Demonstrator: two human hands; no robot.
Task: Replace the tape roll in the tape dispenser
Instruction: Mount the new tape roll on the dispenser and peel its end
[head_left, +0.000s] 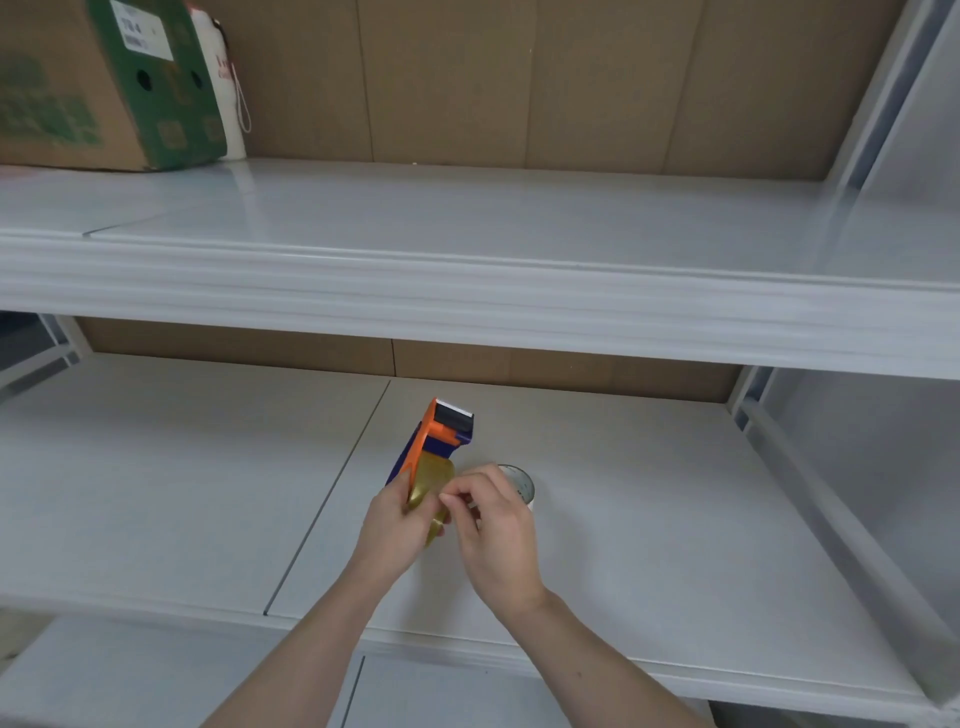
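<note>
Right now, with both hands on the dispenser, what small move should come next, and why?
Probably the right hand should peel the tape end free and draw it toward the blade end. The left hand already steadies the tape dispenser, a yellowish tape roll sits in it, and the right fingertips pinch at its edge. A spent core lies behind.

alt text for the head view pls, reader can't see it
Two bare hands work over a white shelf: the left hand holds an orange-and-blue tape dispenser loaded with a yellowish tape roll, the right hand pinching at it. A near-empty roll sits behind; a cardboard box is on the shelf above.
</note>
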